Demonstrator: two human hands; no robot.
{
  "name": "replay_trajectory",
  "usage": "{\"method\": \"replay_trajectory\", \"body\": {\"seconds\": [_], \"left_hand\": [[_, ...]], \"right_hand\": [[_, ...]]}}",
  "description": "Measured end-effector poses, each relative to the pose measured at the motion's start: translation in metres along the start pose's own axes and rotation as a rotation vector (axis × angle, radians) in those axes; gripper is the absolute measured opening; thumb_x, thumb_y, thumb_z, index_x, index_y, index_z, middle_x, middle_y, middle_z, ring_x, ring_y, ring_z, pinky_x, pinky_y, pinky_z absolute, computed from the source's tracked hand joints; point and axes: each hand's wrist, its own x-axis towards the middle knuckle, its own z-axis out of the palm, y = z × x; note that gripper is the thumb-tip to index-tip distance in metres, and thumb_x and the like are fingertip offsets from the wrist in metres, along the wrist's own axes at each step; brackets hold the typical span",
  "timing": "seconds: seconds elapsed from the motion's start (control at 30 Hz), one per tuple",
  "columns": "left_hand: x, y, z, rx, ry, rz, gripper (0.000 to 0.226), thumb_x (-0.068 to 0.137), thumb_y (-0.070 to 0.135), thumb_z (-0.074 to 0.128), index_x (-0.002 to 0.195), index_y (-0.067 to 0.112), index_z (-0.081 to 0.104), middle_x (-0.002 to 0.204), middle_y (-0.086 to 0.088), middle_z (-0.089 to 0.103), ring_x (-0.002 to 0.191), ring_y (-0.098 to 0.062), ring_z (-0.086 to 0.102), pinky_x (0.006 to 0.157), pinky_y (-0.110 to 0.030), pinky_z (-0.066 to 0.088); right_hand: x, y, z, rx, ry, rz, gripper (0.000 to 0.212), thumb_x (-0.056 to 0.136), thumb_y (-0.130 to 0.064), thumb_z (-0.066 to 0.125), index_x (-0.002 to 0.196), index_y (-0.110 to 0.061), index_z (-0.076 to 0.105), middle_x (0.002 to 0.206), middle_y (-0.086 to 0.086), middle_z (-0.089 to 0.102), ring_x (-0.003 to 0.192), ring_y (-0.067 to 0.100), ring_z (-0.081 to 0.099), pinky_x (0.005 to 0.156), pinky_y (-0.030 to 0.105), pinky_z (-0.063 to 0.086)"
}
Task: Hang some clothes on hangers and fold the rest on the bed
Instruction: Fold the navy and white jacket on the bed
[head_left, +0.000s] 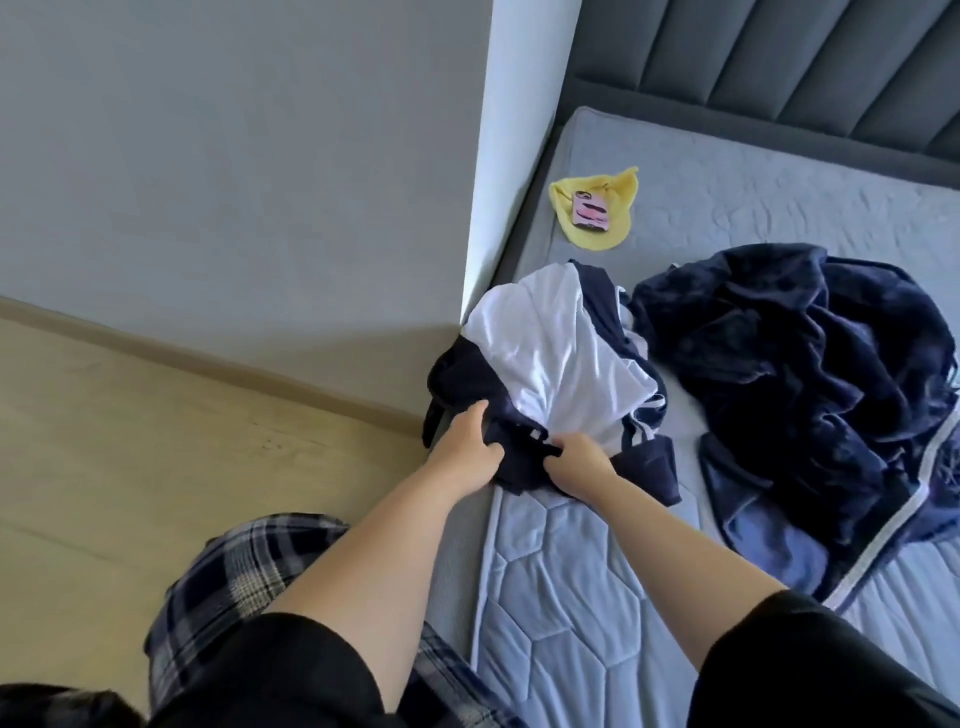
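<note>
Left hand (470, 447) grips the dark navy part of the navy-and-white garment (556, 353), fingers curled into the fabric. Right hand (576, 462) grips the same navy part just beside it, knuckles up. The fingertips of both hands are buried in folds and cannot be seen. Both forearms reach forward from short black sleeves (270, 670).

Garment position: bunched at the left edge of the bed (571, 597), with part of the navy fabric hanging over the side toward the wooden floor (156, 441). The white panel lies on top, and navy sections with white stripes show beneath it. What kind of garment it is cannot be told, because it is crumpled.

A dark blue fleece pile (805, 374) lies to the right of the garment, near it but apart. Its right side is cut off by the frame edge. A white-trimmed border and a lighter blue inner layer show at its lower end; it is too bunched to identify.

Farther up the bed, a yellow cloth (597, 240) lies flat, with a pink-cased phone (589, 210) resting on it, camera side up.

The padded grey headboard (779, 67) is only partly in view. Plaid trousers (234, 571) show at lower left.
</note>
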Motion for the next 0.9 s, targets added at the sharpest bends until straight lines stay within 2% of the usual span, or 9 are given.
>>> {"method": "replay_trajectory", "body": {"seconds": [0.1,0.17,0.27,0.37,0.5,0.57,0.67,0.8,0.9], "left_hand": [[0.001,-0.001,-0.011,-0.153,0.055,-0.078,0.06,0.096,0.025,0.045,0.151,0.026,0.021,0.151,-0.001,0.033,0.116,-0.015,0.05,0.086,-0.025,0.038],[0.001,-0.004,-0.015,-0.255,0.045,-0.135,0.056,0.096,0.028,0.046,0.148,0.028,0.027,0.143,-0.001,0.042,0.093,-0.006,0.05,0.075,-0.021,0.04],[-0.003,-0.008,-0.016,-0.356,0.008,-0.174,0.045,0.094,0.026,0.052,0.139,0.024,0.044,0.115,0.009,0.056,0.083,0.001,0.052,0.059,-0.012,0.045],[-0.005,-0.012,-0.016,-0.306,-0.043,-0.126,0.045,0.092,0.022,0.055,0.137,0.023,0.05,0.123,0.009,0.056,0.109,-0.009,0.053,0.085,-0.02,0.039],[-0.016,-0.013,-0.017,-0.215,-0.159,0.03,0.072,0.077,0.031,0.074,0.141,0.032,0.042,0.125,0.019,0.048,0.112,-0.002,0.048,0.088,-0.019,0.037],[-0.021,-0.012,-0.015,-0.135,-0.172,0.103,0.085,0.068,0.03,0.081,0.141,0.035,0.039,0.115,0.027,0.049,0.111,0.0,0.046,0.086,-0.016,0.038],[-0.026,-0.008,-0.013,-0.102,-0.14,0.208,0.092,0.059,0.028,0.084,0.138,0.041,0.037,0.106,0.036,0.048,0.113,-0.001,0.048,0.087,-0.017,0.039],[-0.03,0.005,-0.009,-0.102,-0.1,0.33,0.094,0.057,0.032,0.079,0.139,0.036,0.035,0.13,0.014,0.052,0.125,-0.01,0.047,0.102,-0.036,0.044],[-0.034,0.009,-0.006,-0.082,-0.001,0.375,0.076,0.068,0.022,0.067,0.138,0.03,0.038,0.135,0.008,0.046,0.125,-0.014,0.045,0.102,-0.04,0.043]], "right_hand": [[-0.015,-0.012,0.001,-0.086,-0.271,-0.172,0.017,0.078,-0.008,0.048,0.062,-0.012,0.043,0.066,0.005,0.046,0.071,0.021,0.047,0.065,0.029,0.038],[-0.023,-0.017,0.0,-0.157,-0.305,-0.251,0.017,0.077,-0.009,0.049,0.062,-0.014,0.044,0.065,0.002,0.043,0.07,0.02,0.045,0.062,0.027,0.035],[-0.03,-0.02,-0.006,-0.074,0.132,-0.343,0.014,0.075,-0.008,0.053,0.064,-0.016,0.052,0.074,0.001,0.051,0.077,0.025,0.049,0.063,0.031,0.035],[-0.023,-0.017,-0.01,-0.087,0.438,-0.335,0.013,0.077,-0.004,0.054,0.086,-0.001,0.063,0.102,0.011,0.058,0.096,0.031,0.049,0.085,0.037,0.037],[-0.021,-0.027,-0.016,0.308,0.149,-0.084,0.024,0.094,-0.008,0.043,0.111,-0.002,0.058,0.108,0.014,0.062,0.096,0.025,0.053,0.08,0.03,0.039],[-0.022,-0.034,-0.02,0.379,0.104,-0.114,0.024,0.096,-0.013,0.044,0.109,-0.005,0.062,0.103,0.01,0.064,0.095,0.024,0.057,0.078,0.029,0.041],[-0.027,-0.046,-0.031,0.472,0.099,-0.153,0.02,0.097,-0.022,0.047,0.092,-0.017,0.066,0.08,-0.002,0.064,0.077,0.014,0.057,0.064,0.022,0.042],[-0.03,-0.056,-0.044,0.558,0.091,-0.134,0.025,0.096,-0.024,0.048,0.083,-0.012,0.064,0.067,-0.001,0.059,0.06,0.01,0.054,0.045,0.011,0.041],[-0.031,-0.059,-0.051,0.571,0.091,-0.1,0.024,0.095,-0.026,0.049,0.078,-0.015,0.062,0.067,0.0,0.06,0.06,0.012,0.056,0.053,0.019,0.043]]}}
